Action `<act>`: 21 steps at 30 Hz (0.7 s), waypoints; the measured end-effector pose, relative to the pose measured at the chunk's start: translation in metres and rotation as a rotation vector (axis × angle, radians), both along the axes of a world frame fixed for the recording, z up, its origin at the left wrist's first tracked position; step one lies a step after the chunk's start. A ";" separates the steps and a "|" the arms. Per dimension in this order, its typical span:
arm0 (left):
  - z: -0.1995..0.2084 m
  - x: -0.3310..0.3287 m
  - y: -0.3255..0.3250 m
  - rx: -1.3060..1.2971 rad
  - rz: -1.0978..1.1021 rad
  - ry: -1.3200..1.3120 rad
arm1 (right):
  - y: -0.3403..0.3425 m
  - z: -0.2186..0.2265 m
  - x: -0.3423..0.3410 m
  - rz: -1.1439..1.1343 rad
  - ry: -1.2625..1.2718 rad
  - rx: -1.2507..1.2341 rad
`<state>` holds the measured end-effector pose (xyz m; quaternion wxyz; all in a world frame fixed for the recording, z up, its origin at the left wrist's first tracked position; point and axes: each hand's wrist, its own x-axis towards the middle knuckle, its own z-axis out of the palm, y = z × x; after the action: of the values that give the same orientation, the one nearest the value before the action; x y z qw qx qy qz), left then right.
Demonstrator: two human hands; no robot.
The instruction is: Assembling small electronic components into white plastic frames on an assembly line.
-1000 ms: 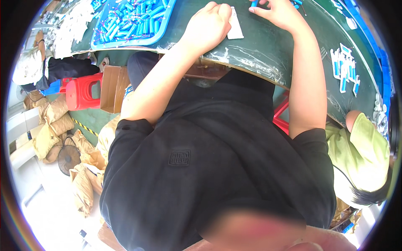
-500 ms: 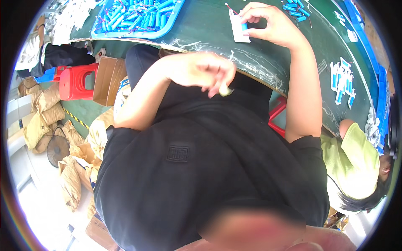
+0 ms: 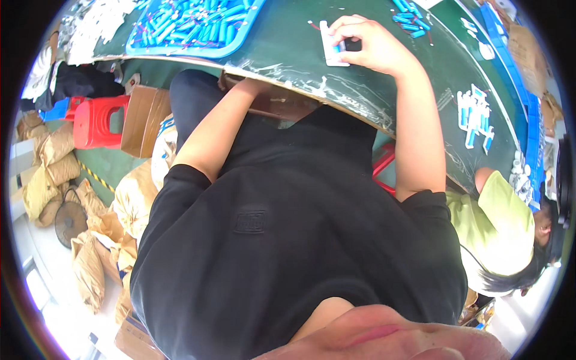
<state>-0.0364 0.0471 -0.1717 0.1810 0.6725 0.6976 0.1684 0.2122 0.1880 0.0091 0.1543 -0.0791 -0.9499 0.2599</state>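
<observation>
There was 1 blue tray (image 3: 237, 49) heaped with blue cylinders too many to count, 1 white flat holder (image 3: 331, 45), 1 red plastic stool (image 3: 96, 122), 1 cardboard box (image 3: 139, 120) and 1 floor fan (image 3: 70, 223).

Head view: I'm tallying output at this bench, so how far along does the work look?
Done: a cluster of blue cylinders in white holders lies off to the right on the green table. In hand: the right hand rests on a white holder; the left hand is hidden under the table edge. Left: the blue tray is full of loose blue cylinders.
</observation>
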 end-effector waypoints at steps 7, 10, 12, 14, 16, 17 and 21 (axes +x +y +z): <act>-0.014 0.007 -0.004 -0.002 -0.032 0.082 | 0.045 0.030 0.062 -0.657 -0.030 -0.092; -0.013 0.010 -0.003 0.001 -0.050 0.099 | 0.119 0.008 0.148 -1.155 -0.069 0.321; -0.012 0.009 -0.005 0.006 -0.046 0.107 | 0.123 0.017 0.173 -1.507 -0.299 0.366; -0.012 0.009 -0.008 0.009 -0.042 0.118 | 0.106 0.027 0.170 -1.667 -0.425 0.409; -0.011 0.009 -0.011 0.014 -0.038 0.122 | 0.092 0.029 0.148 -1.907 -0.433 0.476; -0.008 0.012 -0.009 0.018 -0.050 0.123 | 0.097 0.024 0.151 -1.916 -0.432 0.480; 0.007 0.022 -0.013 0.007 -0.100 0.116 | 0.125 -0.006 0.134 -1.212 0.012 -0.007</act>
<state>-0.0149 0.0340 -0.1647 0.1460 0.7158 0.6718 0.1223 0.3466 0.3125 0.0034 0.2798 -0.6050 -0.7341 0.1294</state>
